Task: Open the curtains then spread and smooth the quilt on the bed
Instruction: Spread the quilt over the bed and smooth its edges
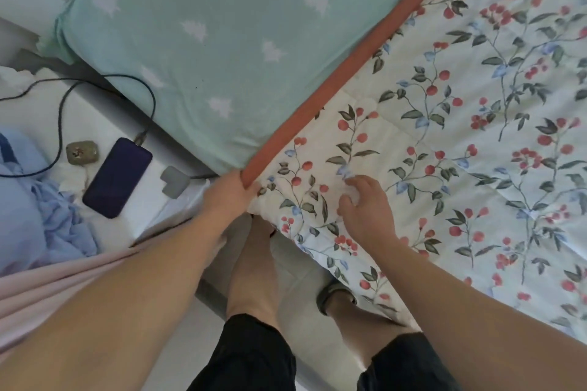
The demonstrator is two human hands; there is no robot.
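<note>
Mint bed sheet (pixel 203 41) under floral quilt (pixel 460 136) with orange border; left hand (pixel 230 190) pinching quilt corner at bed edge, right hand (pixel 365 203) just beside, fingers curled, bunching quilt top

Soft, even daylight; source direction not determinable. Shadows faint, slightly darker under the quilt (pixel 444 136) edge below the grip. Mild glare on floor (pixel 317 359) tile toward the camera from the grip. Wide-angle bowing: forearms swell at the bottom corners. Overall slightly soft, compression smear; fingers (pixel 352 182) blurred.
</note>
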